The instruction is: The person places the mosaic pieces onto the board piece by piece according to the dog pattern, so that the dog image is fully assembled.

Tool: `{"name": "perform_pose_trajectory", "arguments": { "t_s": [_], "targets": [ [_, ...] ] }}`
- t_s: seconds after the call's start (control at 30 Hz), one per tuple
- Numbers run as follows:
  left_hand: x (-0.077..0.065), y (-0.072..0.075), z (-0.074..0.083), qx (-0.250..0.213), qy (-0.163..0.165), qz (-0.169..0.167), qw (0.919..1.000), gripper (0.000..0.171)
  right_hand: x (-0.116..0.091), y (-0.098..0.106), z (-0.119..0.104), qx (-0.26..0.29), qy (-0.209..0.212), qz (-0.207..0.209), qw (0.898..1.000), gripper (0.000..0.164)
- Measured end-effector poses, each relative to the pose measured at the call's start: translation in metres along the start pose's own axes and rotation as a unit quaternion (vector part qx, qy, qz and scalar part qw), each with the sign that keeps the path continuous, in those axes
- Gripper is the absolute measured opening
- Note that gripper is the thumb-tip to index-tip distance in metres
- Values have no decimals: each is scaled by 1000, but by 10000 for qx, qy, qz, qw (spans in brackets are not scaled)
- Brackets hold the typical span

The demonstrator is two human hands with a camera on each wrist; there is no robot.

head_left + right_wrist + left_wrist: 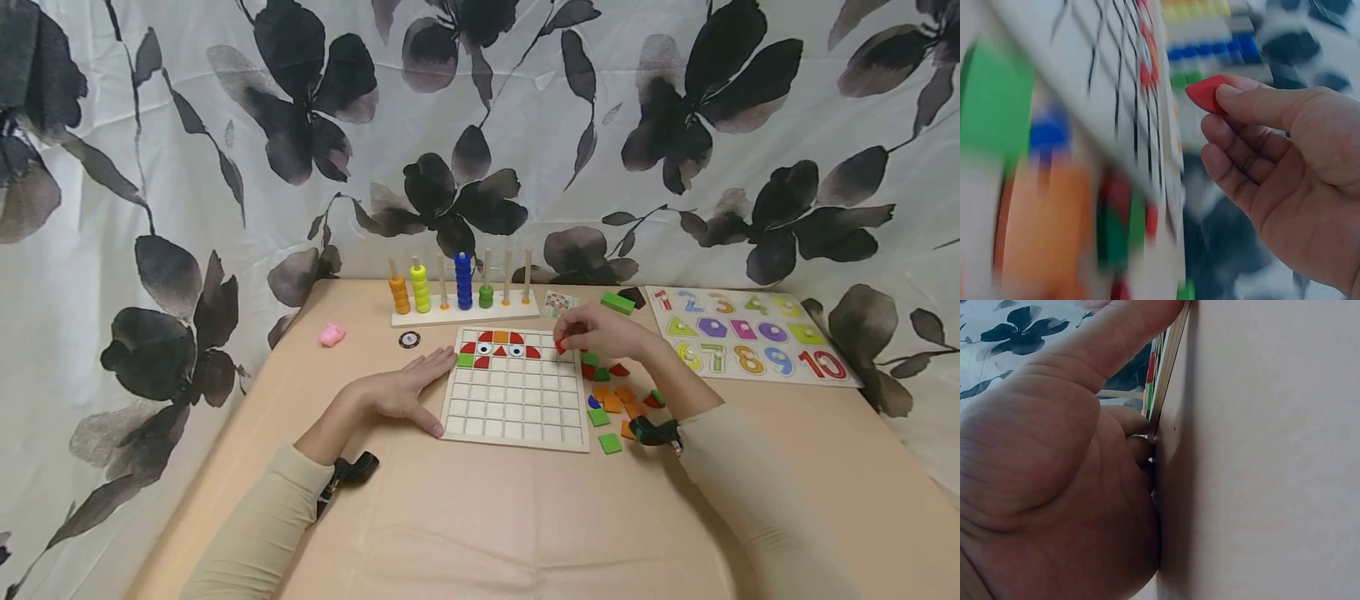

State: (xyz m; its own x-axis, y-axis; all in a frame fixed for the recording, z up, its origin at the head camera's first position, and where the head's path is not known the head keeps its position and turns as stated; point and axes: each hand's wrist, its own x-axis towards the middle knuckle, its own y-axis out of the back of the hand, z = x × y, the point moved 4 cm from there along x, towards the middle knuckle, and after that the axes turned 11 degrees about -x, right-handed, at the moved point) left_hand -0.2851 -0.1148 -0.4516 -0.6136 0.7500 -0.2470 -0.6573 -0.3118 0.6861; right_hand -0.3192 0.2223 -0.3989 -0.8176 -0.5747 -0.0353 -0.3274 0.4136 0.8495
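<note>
A white gridded board (517, 406) lies on the table, with red, orange, green and eye-patterned tiles set in its upper left cells. My left hand (405, 387) rests flat at the board's left side, fingers spread, with the thumb at its lower left corner. In the left wrist view that hand (1041, 469) lies along the board's edge. Over the board's upper right corner, my right hand (603, 329) pinches a small red tile (1210, 94) between thumb and index finger. The tile is curved and comes to a point.
Loose green, orange, red and blue tiles (611, 402) lie right of the board. Behind it stands a peg stacker (465, 315) with coloured rings, beside a small picture card (561, 303). A number puzzle (750, 333) is at right; a pink lump (332, 335) and a round black-and-white disc (409, 339) at left.
</note>
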Motion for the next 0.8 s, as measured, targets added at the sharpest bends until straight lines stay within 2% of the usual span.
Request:
{"name": "perform_pose_trajectory", "arguments": {
  "t_s": [0.07,0.17,0.3,0.43,0.8],
  "targets": [
    [1,-1,-1,-23,7,-14,10000,121,18,-10,-20,-172,397,-333,9985,10],
    [3,-2,-1,-57,-7,-26,10000,121,38,-26,-41,-439,734,-706,9938,11],
    [4,-2,-1,-45,-23,-32,10000,121,53,-39,-55,-949,736,-886,9888,12],
    [4,0,1,-56,-40,-3,10000,121,59,-44,-60,-1266,700,-788,9863,14],
    [2,2,0,-68,-83,-22,9999,121,60,-49,-60,-1591,886,-254,9830,9]
  ]
}}
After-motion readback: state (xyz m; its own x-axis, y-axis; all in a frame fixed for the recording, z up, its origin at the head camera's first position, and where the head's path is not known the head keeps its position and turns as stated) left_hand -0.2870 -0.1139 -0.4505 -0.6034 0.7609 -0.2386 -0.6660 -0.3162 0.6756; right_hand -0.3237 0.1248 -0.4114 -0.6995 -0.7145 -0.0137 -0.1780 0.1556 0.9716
